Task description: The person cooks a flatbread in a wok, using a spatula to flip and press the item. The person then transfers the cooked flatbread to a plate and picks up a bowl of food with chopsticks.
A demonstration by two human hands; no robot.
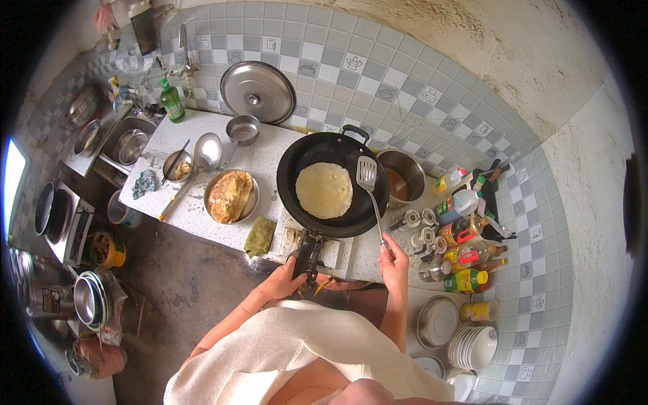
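Before me a black wok [316, 147] sits over the stove, with a round pale flatbread [324, 190] lying flat inside it. My left hand [286, 279] grips the wok's long black handle [305, 253]. In my right hand [394, 263] is a slotted metal spatula [375, 200], held by the end of its handle. Its blade rests over the right side of the wok, apart from the flatbread. Left of the wok, a steel bowl [257, 198] holds folded, browned flatbreads [229, 196]. A folded green cloth [260, 237] lies at the counter's front edge.
Behind the wok's right side stands a steel pot [403, 174] of brown liquid. Seasoning bottles [463, 228] and jars crowd the right. A skimmer [207, 152], a small bowl [178, 165] with chopsticks and a saucepan [243, 130] sit left. A large lid [258, 92] leans on the tiles.
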